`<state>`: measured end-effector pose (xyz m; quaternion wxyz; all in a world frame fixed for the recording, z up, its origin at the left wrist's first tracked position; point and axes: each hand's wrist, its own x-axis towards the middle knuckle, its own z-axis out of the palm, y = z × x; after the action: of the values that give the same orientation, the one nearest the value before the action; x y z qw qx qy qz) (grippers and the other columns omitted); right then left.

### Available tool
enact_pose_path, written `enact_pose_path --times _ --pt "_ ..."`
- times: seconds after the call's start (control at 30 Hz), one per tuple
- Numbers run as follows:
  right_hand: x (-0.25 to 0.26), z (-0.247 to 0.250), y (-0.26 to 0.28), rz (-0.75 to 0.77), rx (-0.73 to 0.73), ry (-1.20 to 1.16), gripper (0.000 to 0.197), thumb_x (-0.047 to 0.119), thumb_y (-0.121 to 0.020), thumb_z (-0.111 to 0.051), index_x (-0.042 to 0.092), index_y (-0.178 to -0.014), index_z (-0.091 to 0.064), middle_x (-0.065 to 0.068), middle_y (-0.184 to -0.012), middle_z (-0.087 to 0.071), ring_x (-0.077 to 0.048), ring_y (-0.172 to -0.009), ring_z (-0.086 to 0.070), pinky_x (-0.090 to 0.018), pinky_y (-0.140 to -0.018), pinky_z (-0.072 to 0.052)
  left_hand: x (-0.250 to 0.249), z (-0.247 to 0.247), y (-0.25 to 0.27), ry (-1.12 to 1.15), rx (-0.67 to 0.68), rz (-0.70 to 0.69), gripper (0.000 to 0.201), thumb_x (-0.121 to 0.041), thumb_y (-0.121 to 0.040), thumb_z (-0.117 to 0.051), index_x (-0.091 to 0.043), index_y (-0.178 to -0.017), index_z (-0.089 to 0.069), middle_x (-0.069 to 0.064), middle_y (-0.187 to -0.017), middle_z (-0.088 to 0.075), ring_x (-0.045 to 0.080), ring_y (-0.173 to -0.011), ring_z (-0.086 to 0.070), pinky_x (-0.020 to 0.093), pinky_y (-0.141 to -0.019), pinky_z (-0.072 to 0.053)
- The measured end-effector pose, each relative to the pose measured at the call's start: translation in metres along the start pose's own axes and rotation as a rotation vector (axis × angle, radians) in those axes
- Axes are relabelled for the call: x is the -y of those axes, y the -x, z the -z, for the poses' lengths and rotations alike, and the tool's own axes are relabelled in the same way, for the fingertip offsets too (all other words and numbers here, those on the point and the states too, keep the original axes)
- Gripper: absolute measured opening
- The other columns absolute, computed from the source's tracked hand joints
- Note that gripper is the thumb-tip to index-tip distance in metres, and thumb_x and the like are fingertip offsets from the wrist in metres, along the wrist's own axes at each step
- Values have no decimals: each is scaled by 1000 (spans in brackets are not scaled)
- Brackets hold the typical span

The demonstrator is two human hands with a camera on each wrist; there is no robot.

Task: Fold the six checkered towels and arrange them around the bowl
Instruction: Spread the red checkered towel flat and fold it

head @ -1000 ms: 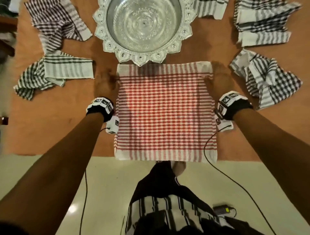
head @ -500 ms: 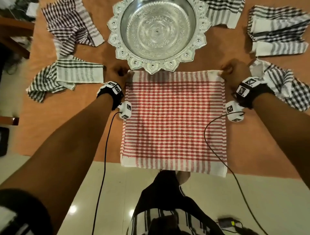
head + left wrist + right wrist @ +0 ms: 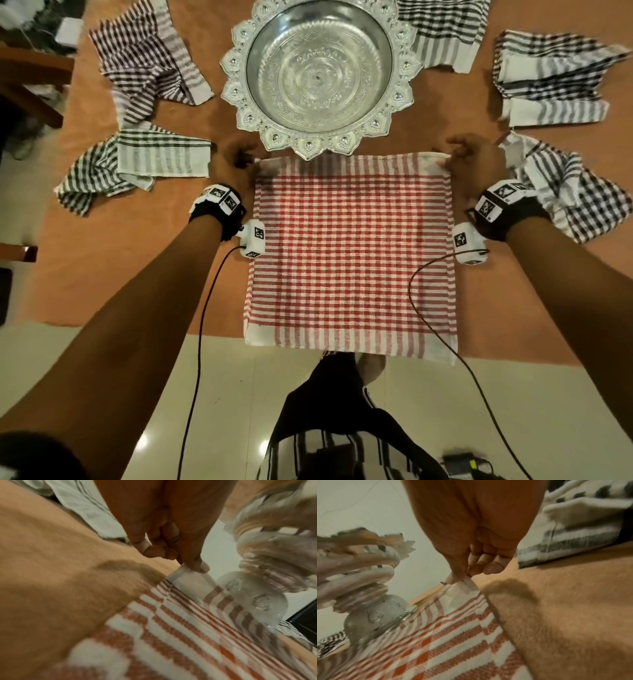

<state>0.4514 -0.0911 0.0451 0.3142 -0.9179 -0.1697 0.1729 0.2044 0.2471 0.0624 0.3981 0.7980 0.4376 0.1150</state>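
A red checkered towel [image 3: 349, 253] lies spread flat on the brown mat, its near edge hanging over the mat's front. Just beyond it stands the ornate silver bowl [image 3: 318, 73]. My left hand [image 3: 236, 161] pinches the towel's far left corner [image 3: 180, 573] between thumb and fingers. My right hand [image 3: 469, 154] pinches the far right corner [image 3: 464, 586] the same way. Both corners sit right beside the bowl's scalloped rim [image 3: 248, 596]. Several black-and-white checkered towels lie around the bowl, some roughly folded.
Crumpled dark checkered towels lie at left [image 3: 133, 164] and far left [image 3: 147, 61], at right [image 3: 575, 192], far right [image 3: 548, 78] and behind the bowl [image 3: 445, 31]. The brown mat [image 3: 120, 274] ends near me at a pale tiled floor [image 3: 239, 394]. Cables trail from both wrists.
Both hands slid from the towel's sides forward to its far corners and took hold of them. The towel still lies flat.
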Motion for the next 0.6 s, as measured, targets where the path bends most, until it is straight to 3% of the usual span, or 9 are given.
enact_pose_path --times 0.1,0.17,0.23,0.3,0.33,0.4,0.5,0.53,0.6 --pt "-5 17 29 145 -57 55 20 15 -86 -70 9 -104 -74 -15 -102 -73 -30 -93 -68 -29 -82 -50 16 18 25 -73 -46 -6 22 -5 -78 -76 -20 -95 -74 5 -96 -72 12 -80 -64 19 -78 -54" --pt "-10 27 64 240 -80 18 11 8 -83 -72 6 -93 -74 -19 -99 -70 -32 -89 -65 -25 -77 -48 38 29 49 50 -36 52 24 -6 -80 -75 -11 -103 -71 -4 -91 -68 -3 -76 -63 13 -73 -54" --pt "-20 32 108 281 -42 -86 12 0 -78 -76 8 -87 -74 -22 -100 -61 -15 -90 -56 -8 -74 -39 70 38 84 2 -64 88 38 -22 -79 -79 -6 -110 -67 -23 -87 -53 -21 -77 -51 -2 -76 -40" --pt "-38 26 156 250 18 -209 31 1 -73 -80 30 -85 -75 -9 -97 -52 6 -83 -46 -1 -72 -35 90 42 131 -100 -26 99 33 -32 -74 -83 -17 -102 -71 -29 -86 -44 -25 -80 -47 -5 -75 -32" --pt "-47 21 177 219 37 -255 38 3 -72 -81 39 -82 -74 -1 -95 -49 10 -83 -46 -1 -72 -36 95 44 154 -110 14 127 19 -30 -77 -81 -27 -91 -69 -26 -83 -47 -16 -82 -52 -4 -71 -34" --pt "-63 7 217 160 61 -328 50 0 -71 -81 49 -80 -74 2 -94 -46 14 -87 -48 -2 -75 -40 107 42 195 -50 103 170 27 -15 -82 -76 -36 -71 -63 -10 -84 -58 15 -90 -61 6 -73 -38" --pt "-82 -11 264 123 80 -300 56 -4 -71 -80 50 -81 -72 -11 -98 -49 12 -87 -47 -1 -78 -40 130 43 237 309 99 136 53 13 -74 -73 -39 -78 -75 11 -133 -57 41 -122 -52 40 -98 -49" --pt "-88 -16 278 108 89 -286 57 -4 -71 -80 51 -81 -72 -12 -98 -50 8 -87 -48 -2 -78 -42 134 44 246 325 80 126 52 17 -71 -72 -35 -78 -76 12 -142 -51 38 -128 -48 36 -97 -51" --pt "-96 -22 297 106 94 -303 56 0 -70 -81 55 -81 -72 -6 -95 -50 4 -89 -51 -5 -77 -46 142 46 255 191 56 91 28 17 -69 -74 -10 -77 -74 14 -143 -49 26 -132 -45 9 -93 -45"
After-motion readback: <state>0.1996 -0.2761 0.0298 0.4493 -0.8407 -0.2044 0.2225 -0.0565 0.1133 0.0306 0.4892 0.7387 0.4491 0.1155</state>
